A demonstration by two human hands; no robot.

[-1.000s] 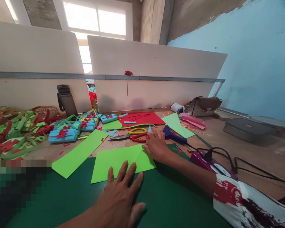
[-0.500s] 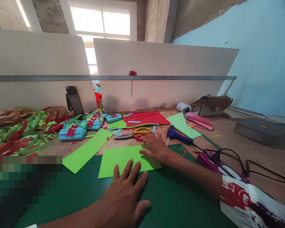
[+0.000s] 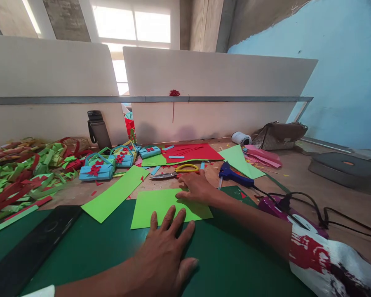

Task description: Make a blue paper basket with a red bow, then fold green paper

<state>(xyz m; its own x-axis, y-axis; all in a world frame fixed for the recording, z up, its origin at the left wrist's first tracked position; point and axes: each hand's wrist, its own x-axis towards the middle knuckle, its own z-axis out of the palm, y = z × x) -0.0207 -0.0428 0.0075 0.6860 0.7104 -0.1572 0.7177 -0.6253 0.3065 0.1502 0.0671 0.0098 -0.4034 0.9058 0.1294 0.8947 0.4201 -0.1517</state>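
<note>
My left hand (image 3: pixel 168 247) is spread flat, its fingertips resting on the lower edge of a lime-green paper rectangle (image 3: pixel 148 206) that lies on a dark green mat. My right hand (image 3: pixel 196 187) reaches across the upper right of this paper, fingers curled over the red handle of the scissors (image 3: pixel 163 176). The yellow handle loop and the blades pointing left stay visible; the red loop is mostly hidden by the fingers. A blue hot glue gun (image 3: pixel 235 175) lies just right of my right hand. Another lime-green paper strip (image 3: pixel 116 194) slants to the left.
Blue paper handbags (image 3: pixel 96 171) with red bows stand behind. Heaped green and red paper strips (image 3: pixel 54 161) fill the left, near a black phone (image 3: pixel 34 243) and a dark bottle (image 3: pixel 99 130). Red card (image 3: pixel 198 152) lies behind the scissors. A purple power strip (image 3: pixel 297 216) with cables sits right.
My right hand has shifted slightly left, and its fingers now cover the red scissors handle that showed before. My left hand stays flat on the paper.
</note>
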